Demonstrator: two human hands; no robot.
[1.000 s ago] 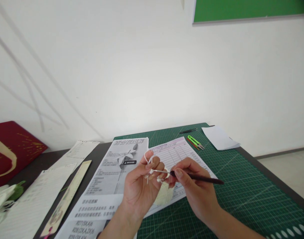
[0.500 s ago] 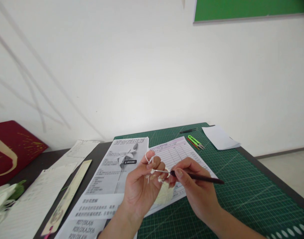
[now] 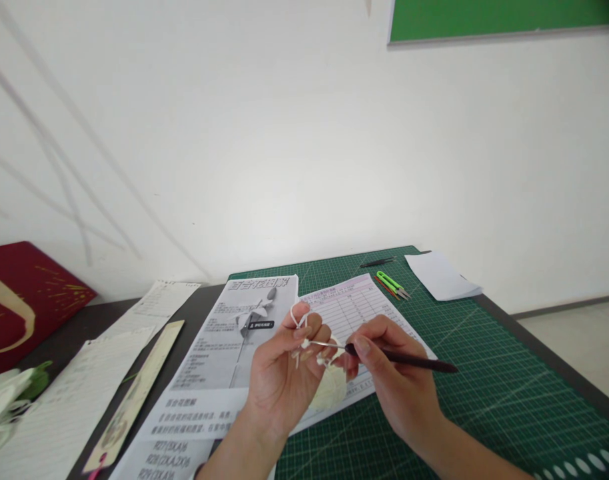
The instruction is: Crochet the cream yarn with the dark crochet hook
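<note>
My left hand point(image 3: 287, 370) is closed, pinching white yarn point(image 3: 304, 343) between thumb and fingers, with a strand looped over the index finger. In my right hand point(image 3: 397, 373) is a crochet hook point(image 3: 419, 360) with a dark handle, gripped like a pen. Its thin metal shaft points left, and the tip meets the yarn at my left fingertips. The small stitches there are too fine to make out. Behind and below the hands sits a pale yellow-white ball of yarn point(image 3: 330, 390), partly hidden by my fingers, on a printed table sheet point(image 3: 344, 307).
A printed pattern sheet point(image 3: 212, 360) lies left on the green cutting mat point(image 3: 484, 387). Green thread snips point(image 3: 390, 283), dark tweezers point(image 3: 377, 263) and white paper point(image 3: 442, 276) lie at the back right. Further left are handwritten sheets point(image 3: 84, 387), a bookmark point(image 3: 139, 393) and a red bag point(image 3: 29, 300).
My right hand has shifted slightly right with the crochet hook, showing more of its metal shaft. My left hand stays in place.
</note>
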